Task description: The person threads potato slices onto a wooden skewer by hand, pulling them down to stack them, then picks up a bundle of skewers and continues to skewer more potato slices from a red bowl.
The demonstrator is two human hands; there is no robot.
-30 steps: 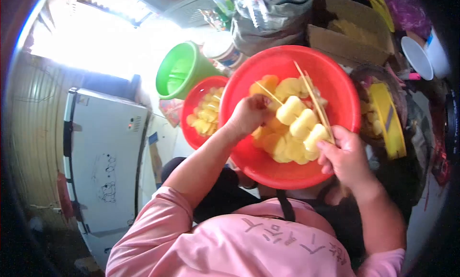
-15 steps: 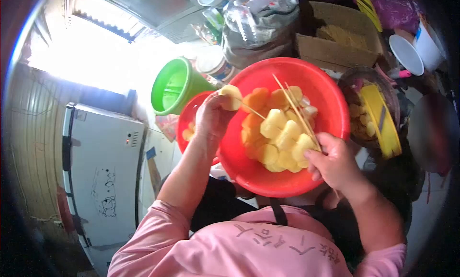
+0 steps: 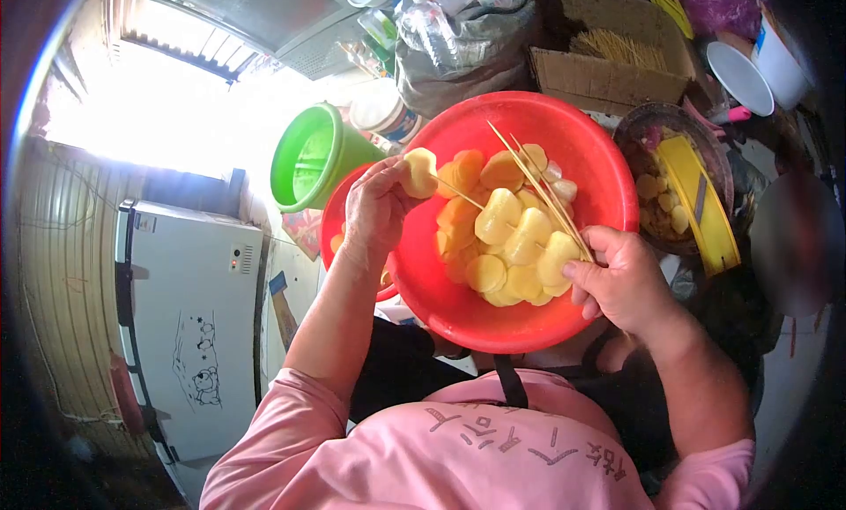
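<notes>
My left hand [image 3: 374, 206] pinches a round, pale yellow potato slice [image 3: 419, 172] by its edge, at the tip of a thin wooden skewer [image 3: 458, 191]. Several more slices [image 3: 529, 235] are threaded along that skewer toward my right hand [image 3: 624, 276]. My right hand is closed on the skewer's other end and also grips several bare skewers [image 3: 548, 193] that point up and away. Below both hands, a large red basin [image 3: 617, 148] holds a pile of yellow slices [image 3: 486, 274] and some orange ones [image 3: 456, 217].
A smaller red basin [image 3: 328, 237] and a green bucket [image 3: 339, 162] stand left of the large basin. Behind are a cardboard box [image 3: 608, 76] of skewers and a sack of bottles [image 3: 467, 56]. At right, a yellow slicer [image 3: 701, 201] rests over a dark bowl [image 3: 639, 135]. A white freezer [image 3: 198, 316] stands left.
The view has shifted slightly, so the basin sits a little higher and further left. The left-hand slice has turned slightly at the skewer tip. Both hands keep their holds.
</notes>
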